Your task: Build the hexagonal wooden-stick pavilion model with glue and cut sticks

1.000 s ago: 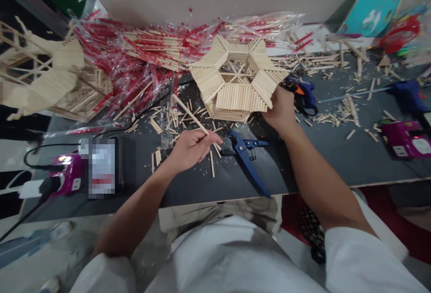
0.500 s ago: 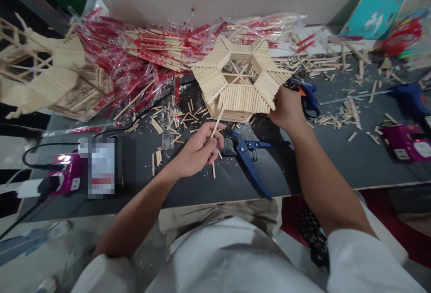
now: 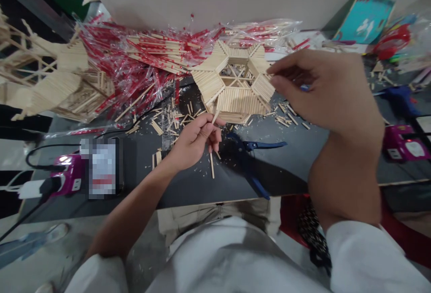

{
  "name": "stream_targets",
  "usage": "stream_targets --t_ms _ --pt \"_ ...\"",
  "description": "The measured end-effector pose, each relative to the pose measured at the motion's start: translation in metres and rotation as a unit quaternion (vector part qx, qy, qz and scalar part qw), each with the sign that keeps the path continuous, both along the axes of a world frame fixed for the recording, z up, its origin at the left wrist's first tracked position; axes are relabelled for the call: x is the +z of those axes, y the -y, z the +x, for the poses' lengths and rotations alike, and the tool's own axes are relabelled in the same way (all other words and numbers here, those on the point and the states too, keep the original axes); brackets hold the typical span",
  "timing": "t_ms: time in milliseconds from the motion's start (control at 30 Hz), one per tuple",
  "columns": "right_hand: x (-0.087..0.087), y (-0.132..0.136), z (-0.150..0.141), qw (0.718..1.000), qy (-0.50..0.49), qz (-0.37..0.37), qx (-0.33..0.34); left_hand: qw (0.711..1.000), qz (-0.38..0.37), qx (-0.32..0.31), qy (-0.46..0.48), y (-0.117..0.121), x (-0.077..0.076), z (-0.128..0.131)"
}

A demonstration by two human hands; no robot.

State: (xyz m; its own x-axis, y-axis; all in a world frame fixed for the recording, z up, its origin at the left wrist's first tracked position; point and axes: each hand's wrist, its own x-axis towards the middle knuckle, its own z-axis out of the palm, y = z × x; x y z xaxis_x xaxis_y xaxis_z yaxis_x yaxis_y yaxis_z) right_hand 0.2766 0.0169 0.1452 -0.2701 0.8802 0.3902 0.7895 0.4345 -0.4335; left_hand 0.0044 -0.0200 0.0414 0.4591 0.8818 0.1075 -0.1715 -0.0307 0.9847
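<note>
My left hand (image 3: 198, 142) is closed around a thin wooden stick (image 3: 214, 116), whose upper end points at the near side of a star-shaped wooden stick model (image 3: 237, 97). The model has a hexagonal opening in its middle and rests on the dark table. Raised near the camera, my right hand (image 3: 326, 86) has thumb and forefinger almost together in a pinch at the model's right side. Anything between those fingertips is too small to make out. Blue-handled cutters (image 3: 251, 158) lie between my hands, partly in shadow. Another loose stick (image 3: 212, 166) lies below my left hand.
Plastic-wrapped stick bundles (image 3: 158, 50) pile along the wall. A second stick model (image 3: 50, 73) stands at left. A phone (image 3: 104, 167) and purple power adapter (image 3: 69, 174) lie front left; another purple adapter (image 3: 406, 142) and a blue glue gun (image 3: 400, 97) are at right.
My right hand has left the table beside the model's right edge and risen up toward the camera. My left hand keeps the stick and has shifted only slightly.
</note>
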Motion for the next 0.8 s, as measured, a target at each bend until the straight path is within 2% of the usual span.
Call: stream_targets --t_ms 100,233,367,533,700,800 --pt "0.023 0.003 -0.024 0.996 0.030 -0.006 0.086 1.000 0.029 0.006 0.002 -0.003 0.006 0.005" --pt "0.032 -0.001 -0.038 0.978 -0.025 -0.057 0.199 0.999 0.033 -0.007 -0.012 -0.008 0.023 0.008" --pt "0.025 -0.006 -0.039 0.973 -0.084 -0.093 0.193 0.998 0.023 -0.033 -0.038 -0.012 0.049 0.010" --pt "0.018 -0.009 -0.038 0.966 -0.174 -0.061 0.183 0.997 0.040 0.041 -0.047 -0.019 0.074 0.021" --pt "0.017 -0.008 -0.036 0.974 -0.163 -0.025 0.155 0.992 0.046 0.120 -0.013 -0.030 0.077 0.032" --pt "0.018 -0.005 -0.036 0.955 -0.144 -0.051 0.254 0.985 0.036 0.169 0.005 -0.035 0.075 0.032"
